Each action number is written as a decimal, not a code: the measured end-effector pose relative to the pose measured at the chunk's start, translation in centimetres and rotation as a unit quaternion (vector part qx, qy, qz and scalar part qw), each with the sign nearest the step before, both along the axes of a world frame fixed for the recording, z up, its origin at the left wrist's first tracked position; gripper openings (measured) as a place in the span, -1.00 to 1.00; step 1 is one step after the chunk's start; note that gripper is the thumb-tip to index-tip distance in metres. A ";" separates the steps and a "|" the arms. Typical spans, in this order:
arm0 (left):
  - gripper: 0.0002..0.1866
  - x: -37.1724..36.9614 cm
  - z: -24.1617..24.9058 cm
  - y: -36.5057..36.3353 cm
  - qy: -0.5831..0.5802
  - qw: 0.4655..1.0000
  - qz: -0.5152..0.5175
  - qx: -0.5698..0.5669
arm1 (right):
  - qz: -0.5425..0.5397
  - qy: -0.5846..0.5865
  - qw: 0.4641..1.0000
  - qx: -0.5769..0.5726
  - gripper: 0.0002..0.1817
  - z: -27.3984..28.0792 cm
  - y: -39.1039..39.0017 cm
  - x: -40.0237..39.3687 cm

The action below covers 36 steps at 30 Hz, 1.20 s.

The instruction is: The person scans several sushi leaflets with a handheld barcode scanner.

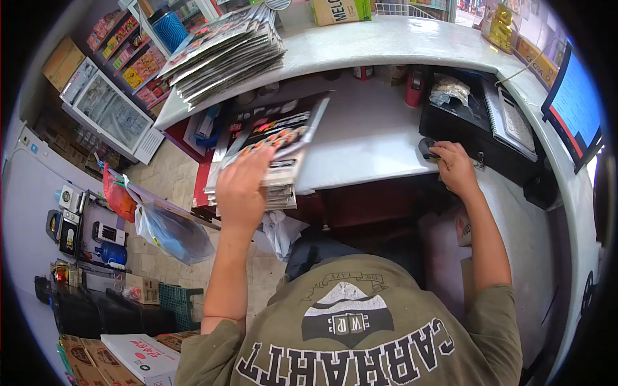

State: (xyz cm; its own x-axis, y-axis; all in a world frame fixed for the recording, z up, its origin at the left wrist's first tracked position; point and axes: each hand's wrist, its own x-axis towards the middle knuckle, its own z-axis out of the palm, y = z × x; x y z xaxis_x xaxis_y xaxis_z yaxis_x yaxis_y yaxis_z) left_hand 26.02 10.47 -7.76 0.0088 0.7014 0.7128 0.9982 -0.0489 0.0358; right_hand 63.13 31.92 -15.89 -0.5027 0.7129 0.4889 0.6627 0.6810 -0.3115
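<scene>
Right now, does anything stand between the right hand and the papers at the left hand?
Nothing visible does. A stretch of white desk lies between the right hand, which holds a small dark object, and the papers. The left hand is at their near side.

The right hand [456,168] partly covers a small dark rounded object [425,149], whose kind is unclear. Writing on the blue-screened black monitor [573,106] is too small to read.
</scene>
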 end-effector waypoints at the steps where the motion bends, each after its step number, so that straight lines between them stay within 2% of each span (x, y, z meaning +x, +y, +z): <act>1: -0.61 0.9 0.1 0.3 0.037 0.998 -0.046 0.033 | 0.001 -0.005 1.000 -0.001 -0.68 -0.3 0.3 0.2; 2: -0.61 1.8 -0.5 0.8 0.030 0.994 -0.104 -0.001 | 0.022 0.043 0.999 -0.023 -0.69 -0.9 0.9 0.5; 3: -0.59 3.1 -1.6 1.4 0.056 0.992 -0.112 -0.032 | 0.044 0.091 0.994 -0.043 -0.69 -1.2 1.5 0.6; 4: -0.56 4.5 -2.9 2.0 0.083 0.987 -0.120 -0.062 | 0.045 0.087 0.994 -0.039 -0.69 -1.1 1.7 0.5; 6: -0.54 6.8 -6.4 4.1 0.066 0.982 -0.139 -0.113 | 0.017 0.290 0.944 -0.155 -0.69 -0.8 1.8 0.0; 9: -0.34 8.7 -10.6 6.3 0.087 0.976 -0.109 -0.165 | 0.059 0.342 0.928 -0.137 -0.69 1.6 -0.2 -2.5; 10: -0.34 9.1 -11.2 6.8 0.083 0.977 -0.112 -0.162 | 0.087 0.320 0.937 -0.108 -0.68 1.9 -0.9 -3.5; 12: -0.25 9.5 -11.9 7.5 0.002 0.977 -0.143 -0.157 | 0.124 0.323 0.930 -0.121 -0.68 1.6 -2.4 -6.2; 15: -0.26 9.7 -11.6 7.1 -0.014 0.981 -0.155 -0.117 | 0.160 0.265 0.944 -0.115 -0.66 0.9 -4.2 -10.5; 16: -0.33 9.5 -11.7 6.5 0.040 0.984 -0.142 -0.102 | 0.194 0.267 0.937 -0.110 -0.65 1.1 -4.7 -12.0; 19: -0.41 8.7 -14.0 5.3 0.050 0.980 -0.126 -0.146 | 0.212 0.149 0.964 -0.067 -0.68 1.8 -5.0 -15.2; 20: -0.46 8.4 -14.7 5.2 0.057 0.981 -0.124 -0.138 | 0.218 0.148 0.962 -0.069 -0.68 1.6 -4.6 -16.1; 22: -0.47 8.1 -15.9 5.2 0.036 0.984 -0.125 -0.123 | 0.341 -0.008 0.940 -0.004 -0.63 1.0 -3.5 -18.2; 23: -0.47 8.1 -16.4 5.4 0.017 0.985 -0.134 -0.106 | 0.345 -0.007 0.938 -0.002 -0.63 1.1 -2.8 -19.0; 24: -0.38 8.1 -16.2 5.4 0.006 0.986 -0.115 -0.120 | 0.371 -0.047 0.927 -0.024 -0.61 1.4 -2.1 -19.6; 25: -0.38 8.0 -15.8 5.5 0.007 0.987 -0.111 -0.118 | 0.395 -0.087 0.914 -0.045 -0.60 1.7 -1.0 -20.1; 26: -0.29 7.9 -15.5 5.5 0.024 0.987 -0.116 -0.108 | 0.379 -0.071 0.922 0.026 -0.58 0.4 1.5 -20.8; 27: -0.21 7.8 -15.4 5.5 0.040 0.987 -0.123 -0.098 | 0.273 -0.117 0.954 0.044 -0.60 0.5 2.7 -21.4; 28: -0.10 7.7 -15.4 5.5 0.032 0.985 -0.128 -0.110 | 0.204 -0.108 0.972 0.042 -0.60 -0.4 5.3 -21.6; 29: -0.10 7.5 -15.5 5.7 0.034 0.985 -0.129 -0.108 | 0.133 -0.098 0.985 0.042 -0.60 -1.0 7.4 -21.7; 32: -0.12 7.6 -16.0 5.8 0.043 0.987 -0.125 -0.092 | 0.072 -0.164 0.982 0.059 -0.61 -0.8 5.8 -22.8; 33: -0.12 7.6 -16.2 5.9 0.043 0.987 -0.127 -0.092 | 0.137 -0.178 0.973 0.045 -0.60 0.6 2.9 -23.1; 35: -0.13 7.7 -17.0 6.2 0.044 0.990 -0.114 -0.065 | 0.326 -0.127 0.937 -0.019 -0.59 0.8 0.8 -23.1; 36: -0.13 7.7 -16.8 6.3 0.049 0.991 -0.107 -0.069 | 0.326 -0.131 0.936 -0.017 -0.59 1.0 1.5 -23.1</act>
State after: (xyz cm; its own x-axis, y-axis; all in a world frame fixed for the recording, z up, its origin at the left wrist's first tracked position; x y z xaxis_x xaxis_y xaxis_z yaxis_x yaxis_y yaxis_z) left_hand 33.76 16.74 -24.57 0.2328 0.7662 0.5990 0.9643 -0.2619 -0.0398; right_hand 40.03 33.39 -14.93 -0.9357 0.2264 0.2706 0.1670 0.9598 -0.2257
